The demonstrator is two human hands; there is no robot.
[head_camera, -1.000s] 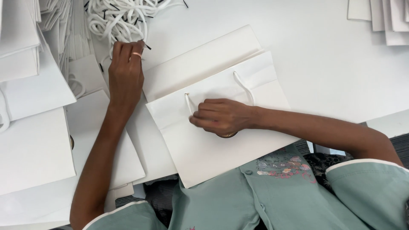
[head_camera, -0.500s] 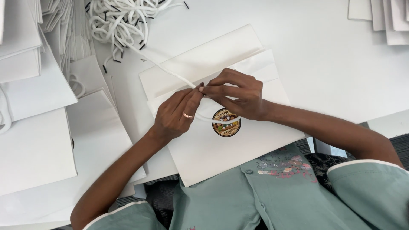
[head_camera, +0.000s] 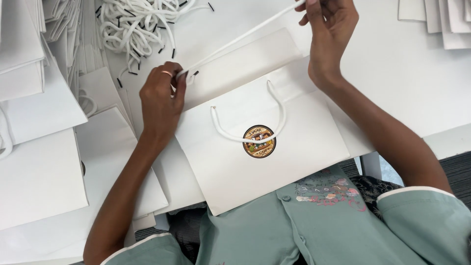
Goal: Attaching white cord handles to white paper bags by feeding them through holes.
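A white paper bag (head_camera: 255,172) lies flat on the table in front of me, with a round brown sticker (head_camera: 259,141) and a white cord handle (head_camera: 248,132) looped over its face. A second white cord (head_camera: 240,38) is stretched taut from left to upper right above the bag. My left hand (head_camera: 159,100) pinches one end of that cord at the bag's upper left corner. My right hand (head_camera: 329,29) is raised at the top of the view and grips the cord's other end.
A tangle of white cords with black tips (head_camera: 140,24) lies at the top left. Stacks of flat white bags (head_camera: 37,147) cover the left side. More white paper pieces (head_camera: 441,22) sit at the top right. The table edge (head_camera: 441,137) runs at the right.
My left hand went from the cord pile to the bag with a cord. My hands have since pulled apart, the right rising to the upper right and drawing the cord taut.
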